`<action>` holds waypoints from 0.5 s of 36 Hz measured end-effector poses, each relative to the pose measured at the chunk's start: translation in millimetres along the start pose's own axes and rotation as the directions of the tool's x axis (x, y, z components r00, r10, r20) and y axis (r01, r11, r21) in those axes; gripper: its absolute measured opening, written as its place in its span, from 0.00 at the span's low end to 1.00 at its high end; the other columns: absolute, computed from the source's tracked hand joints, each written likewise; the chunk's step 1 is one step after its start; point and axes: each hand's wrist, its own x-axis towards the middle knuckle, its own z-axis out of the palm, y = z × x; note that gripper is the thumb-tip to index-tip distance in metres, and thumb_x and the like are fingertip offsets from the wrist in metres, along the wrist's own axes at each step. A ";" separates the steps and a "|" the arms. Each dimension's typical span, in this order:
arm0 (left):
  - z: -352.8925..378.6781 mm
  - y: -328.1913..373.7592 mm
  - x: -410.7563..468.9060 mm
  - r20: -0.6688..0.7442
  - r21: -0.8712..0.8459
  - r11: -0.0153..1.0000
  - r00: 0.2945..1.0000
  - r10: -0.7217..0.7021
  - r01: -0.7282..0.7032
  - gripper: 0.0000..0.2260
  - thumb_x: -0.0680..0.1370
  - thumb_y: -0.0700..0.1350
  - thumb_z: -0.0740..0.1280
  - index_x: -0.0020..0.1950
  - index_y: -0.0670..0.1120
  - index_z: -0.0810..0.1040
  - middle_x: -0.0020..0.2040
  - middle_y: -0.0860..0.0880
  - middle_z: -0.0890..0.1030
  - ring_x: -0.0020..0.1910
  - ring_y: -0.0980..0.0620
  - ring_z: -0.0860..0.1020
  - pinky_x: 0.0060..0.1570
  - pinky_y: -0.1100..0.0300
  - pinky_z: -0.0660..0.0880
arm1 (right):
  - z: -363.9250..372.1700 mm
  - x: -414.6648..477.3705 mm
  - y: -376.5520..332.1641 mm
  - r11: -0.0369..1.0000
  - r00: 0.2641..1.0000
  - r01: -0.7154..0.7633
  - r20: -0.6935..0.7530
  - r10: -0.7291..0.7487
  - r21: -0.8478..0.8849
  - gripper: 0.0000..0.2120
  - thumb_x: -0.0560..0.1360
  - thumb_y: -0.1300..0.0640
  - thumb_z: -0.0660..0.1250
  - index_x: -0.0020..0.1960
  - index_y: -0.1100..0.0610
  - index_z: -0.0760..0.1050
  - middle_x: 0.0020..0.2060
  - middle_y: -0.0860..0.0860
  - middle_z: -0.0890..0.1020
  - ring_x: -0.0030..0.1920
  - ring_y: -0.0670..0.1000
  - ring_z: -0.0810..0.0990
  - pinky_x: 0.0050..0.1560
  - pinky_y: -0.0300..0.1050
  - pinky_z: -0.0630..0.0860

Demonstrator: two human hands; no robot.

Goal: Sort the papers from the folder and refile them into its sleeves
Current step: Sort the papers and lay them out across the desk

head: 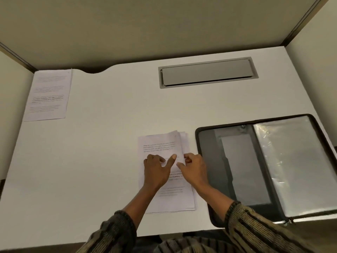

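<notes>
On the desk [109, 152], a stack of papers [164, 198] lies near the front edge, just left of the open folder [209, 161] at the front right corner. The left hand [157, 170] presses flat on the stack, fingers spread, gripping nothing, while the right hand [194, 168] pinches the lifted right edge of the top sheet [160, 143]. A single page [48, 94] lies at the back left corner.

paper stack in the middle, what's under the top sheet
More sheets: their edges fan out along the right side of the paper stack, where the right hand lifts the top sheet. Their print is covered.
</notes>
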 end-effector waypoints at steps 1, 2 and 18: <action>-1.0 1.6 0.6 -0.002 0.000 1.000 1.000 -0.012 0.012 0.32 0.72 0.78 0.65 0.50 0.49 0.81 0.53 0.53 0.77 0.56 0.50 0.77 0.58 0.51 0.78 | -0.1 -1.2 2.5 0.999 0.999 0.036 0.026 -0.036 0.012 0.19 0.75 0.51 0.78 0.63 0.50 0.79 0.55 0.49 0.76 0.49 0.47 0.80 0.53 0.44 0.82; -1.9 3.8 0.4 0.003 0.007 1.000 1.000 -0.023 0.023 0.34 0.70 0.81 0.64 0.50 0.50 0.81 0.53 0.53 0.78 0.56 0.50 0.77 0.59 0.50 0.78 | -0.2 -2.5 4.4 0.997 0.996 0.068 0.057 -0.070 0.031 0.19 0.75 0.51 0.78 0.64 0.49 0.79 0.55 0.49 0.76 0.50 0.46 0.80 0.54 0.43 0.82; 2.8 13.5 -2.5 -0.065 -0.030 0.984 0.982 -0.178 0.177 0.12 0.85 0.50 0.67 0.48 0.43 0.77 0.47 0.47 0.83 0.48 0.46 0.82 0.52 0.49 0.82 | -6.4 2.1 10.4 0.991 1.000 -0.015 0.007 0.016 -0.132 0.22 0.81 0.47 0.70 0.71 0.55 0.75 0.60 0.51 0.76 0.59 0.52 0.77 0.58 0.50 0.80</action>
